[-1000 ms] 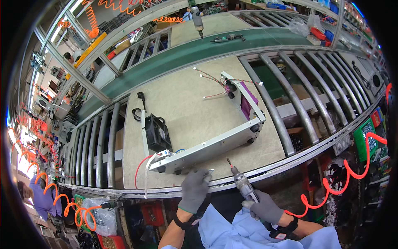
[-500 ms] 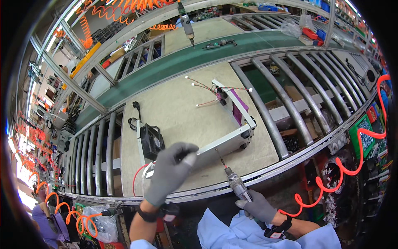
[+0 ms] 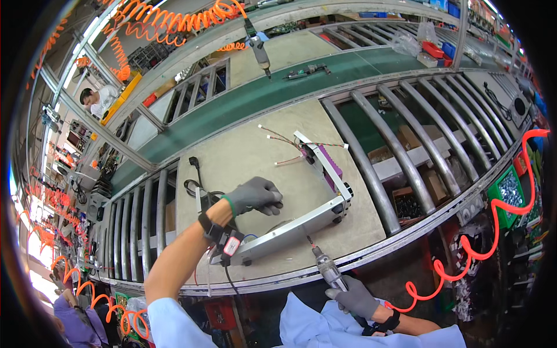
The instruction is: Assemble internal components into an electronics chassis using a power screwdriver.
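Observation:
An L-shaped white metal frame (image 3: 325,214) with a purple panel (image 3: 328,168) and loose coloured wires (image 3: 284,142) lies on the grey work board (image 3: 243,156). My left hand (image 3: 255,195), in a grey glove, hovers over the frame's left part with fingers curled down, covering a black fan unit; whether it grips anything cannot be seen. My right hand (image 3: 355,297), also gloved, holds a pneumatic screwdriver (image 3: 325,268) near the board's front edge, its bit pointing up toward the frame's front rail.
A red coiled air hose (image 3: 481,243) runs from the right to the screwdriver. Metal rollers (image 3: 406,145) flank the board. A green belt (image 3: 278,87) runs behind, with another screwdriver (image 3: 260,51) hanging above. A black cable (image 3: 197,180) lies on the board's left. A person (image 3: 98,98) works far left.
My left hand has reached forward from the board's near edge over the frame's left end. The right hand with the screwdriver has stayed near the front edge.

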`<state>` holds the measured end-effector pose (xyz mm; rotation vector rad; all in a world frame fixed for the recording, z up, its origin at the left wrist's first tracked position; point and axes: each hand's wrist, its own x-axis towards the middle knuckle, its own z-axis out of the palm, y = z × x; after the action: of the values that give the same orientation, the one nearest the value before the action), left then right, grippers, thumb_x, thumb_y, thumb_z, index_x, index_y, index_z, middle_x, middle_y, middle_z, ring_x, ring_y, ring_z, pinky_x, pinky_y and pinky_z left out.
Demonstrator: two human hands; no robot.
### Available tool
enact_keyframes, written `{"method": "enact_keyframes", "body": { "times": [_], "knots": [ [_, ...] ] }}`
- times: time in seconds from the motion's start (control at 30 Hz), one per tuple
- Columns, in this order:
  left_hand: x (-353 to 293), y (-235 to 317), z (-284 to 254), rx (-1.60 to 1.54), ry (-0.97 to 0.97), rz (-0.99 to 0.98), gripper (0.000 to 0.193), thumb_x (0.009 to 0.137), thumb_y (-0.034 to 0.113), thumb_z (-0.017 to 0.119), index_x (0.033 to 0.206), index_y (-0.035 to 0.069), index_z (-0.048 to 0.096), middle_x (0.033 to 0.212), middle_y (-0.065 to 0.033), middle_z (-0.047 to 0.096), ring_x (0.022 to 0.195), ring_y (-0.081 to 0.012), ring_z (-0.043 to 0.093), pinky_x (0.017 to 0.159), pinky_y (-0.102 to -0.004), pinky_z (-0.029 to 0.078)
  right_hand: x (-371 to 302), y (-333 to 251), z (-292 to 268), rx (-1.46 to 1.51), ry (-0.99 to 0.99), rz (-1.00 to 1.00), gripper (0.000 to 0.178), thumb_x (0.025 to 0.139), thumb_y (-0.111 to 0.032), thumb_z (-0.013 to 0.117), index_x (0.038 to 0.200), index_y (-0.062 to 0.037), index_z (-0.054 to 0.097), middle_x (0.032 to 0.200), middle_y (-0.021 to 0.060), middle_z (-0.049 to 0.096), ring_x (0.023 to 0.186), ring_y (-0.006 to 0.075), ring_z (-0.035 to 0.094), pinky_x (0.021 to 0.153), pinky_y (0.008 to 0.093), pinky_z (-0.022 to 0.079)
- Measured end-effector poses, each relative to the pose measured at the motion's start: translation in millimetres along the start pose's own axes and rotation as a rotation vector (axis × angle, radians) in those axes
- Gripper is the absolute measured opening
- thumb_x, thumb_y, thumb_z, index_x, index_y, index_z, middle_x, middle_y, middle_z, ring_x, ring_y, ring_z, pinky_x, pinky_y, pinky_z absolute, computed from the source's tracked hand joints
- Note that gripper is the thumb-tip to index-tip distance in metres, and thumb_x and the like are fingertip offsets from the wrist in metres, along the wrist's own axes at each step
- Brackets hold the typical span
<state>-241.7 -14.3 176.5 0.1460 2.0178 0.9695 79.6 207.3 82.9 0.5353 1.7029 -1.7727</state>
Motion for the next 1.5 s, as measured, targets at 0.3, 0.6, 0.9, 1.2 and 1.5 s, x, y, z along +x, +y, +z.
{"method": "enact_keyframes", "body": {
  "times": [0.3,0.6,0.9,1.2,1.5],
  "knots": [
    [62.7,-27.3,39.0,0.319,-0.352,-0.057,0.022,0.084,0.014,0.075,0.101,0.0,0.076,0.082,-0.0041,0.069,0.07,-0.0114,0.062,0.059,-0.028,0.05,-0.2,-6.7,3.3,0.022,0.009,0.048,0.041,0.092,-0.029,0.077,0.115,-0.0005,0.06,0.075,0.006,0.063,0.058,0.0116,0.062,0.051,0.0293,0.051],
    [71.7,-42.7,53.5,0.187,-0.413,0.033,0.017,0.086,0.012,0.073,0.098,-0.001,0.077,0.078,-0.0025,0.069,0.065,-0.0091,0.059,0.056,-0.0286,0.047,5.1,-1.1,2.7,0.045,0.017,0.04,0.039,0.091,-0.025,0.079,0.114,-0.0002,0.06,0.07,0.0054,0.061,0.053,0.0113,0.059,0.049,0.0293,0.047],
    [64.7,-39.7,57.2,0.234,-0.343,0.025,0.027,0.088,0.019,0.076,0.104,-0.002,0.078,0.085,-0.0062,0.074,0.072,-0.0117,0.062,0.064,-0.0295,0.051,5.5,2.6,8.0,0.139,0.009,0.082,0.038,0.091,-0.026,0.079,0.111,-0.0014,0.059,0.071,0.0052,0.062,0.055,0.0108,0.059,0.048,0.0292,0.046],
    [66.2,-38.9,57.6,0.262,-0.349,-0.017,0.031,0.087,0.024,0.074,0.105,0.0,0.079,0.087,-0.0073,0.075,0.075,-0.0135,0.065,0.067,-0.031,0.052,7.9,6.9,13.3,0.148,0.006,0.103,0.039,0.093,-0.028,0.079,0.114,-0.0015,0.06,0.071,0.0046,0.062,0.053,0.0095,0.057,0.047,0.0284,0.046],
    [64.7,-30.6,55.3,0.288,-0.259,0.017,0.03,0.087,0.026,0.073,0.103,0.001,0.077,0.085,-0.0067,0.074,0.075,-0.0151,0.067,0.069,-0.0315,0.054,5.3,3.5,11.5,0.177,0.0,0.093,0.043,0.092,-0.03,0.08,0.114,-0.0004,0.059,0.073,0.004,0.061,0.055,0.0086,0.056,0.048,0.0279,0.046]
  ]
}}
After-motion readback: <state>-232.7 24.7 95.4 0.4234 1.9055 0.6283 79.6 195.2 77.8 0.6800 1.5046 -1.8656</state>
